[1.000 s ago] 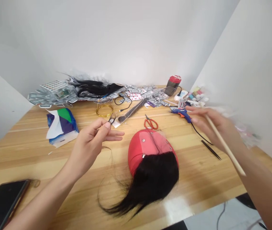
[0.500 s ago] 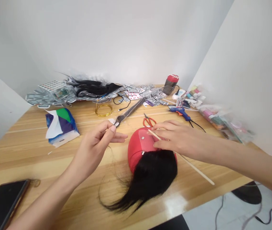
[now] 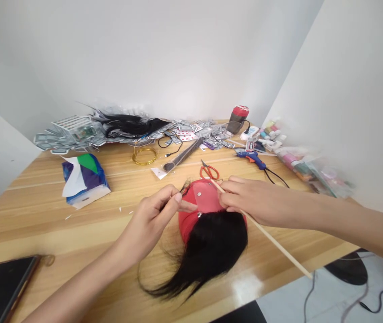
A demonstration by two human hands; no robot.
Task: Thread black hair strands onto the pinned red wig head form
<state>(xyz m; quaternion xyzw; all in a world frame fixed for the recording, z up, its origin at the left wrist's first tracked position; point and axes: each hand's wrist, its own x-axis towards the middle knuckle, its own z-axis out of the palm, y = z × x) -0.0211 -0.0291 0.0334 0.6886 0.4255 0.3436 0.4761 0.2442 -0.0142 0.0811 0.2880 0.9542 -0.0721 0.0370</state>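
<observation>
A red rounded form (image 3: pixel 185 224) sits on the table in front of me. A pale pink translucent strip (image 3: pixel 208 200) with silvery pins lies across its top, and a bundle of black hair (image 3: pixel 216 246) drapes over the near side, trailing left onto the wood. My left hand (image 3: pixel 164 211) is at the form's left edge, thumb and finger pinched on a small tuft of black hair (image 3: pixel 185 187). My right hand (image 3: pixel 241 197) is closed around a thin wooden stick (image 3: pixel 279 244); its upper tip is over the top of the form, its other end slants toward the table's front edge.
Red-handled scissors (image 3: pixel 209 171) lie just behind the form. Farther back are a blue glue gun (image 3: pixel 253 159), a gold wire coil (image 3: pixel 144 156), scattered playing cards (image 3: pixel 186 130) and more black hair (image 3: pixel 134 124). To the left are a tissue pack (image 3: pixel 86 179) and a phone (image 3: pixel 7 287).
My left hand has moved right and slightly down to the red form, carrying the tuft. My right hand's fingers have curled in around the stick, whose lower end has shifted right and down.
</observation>
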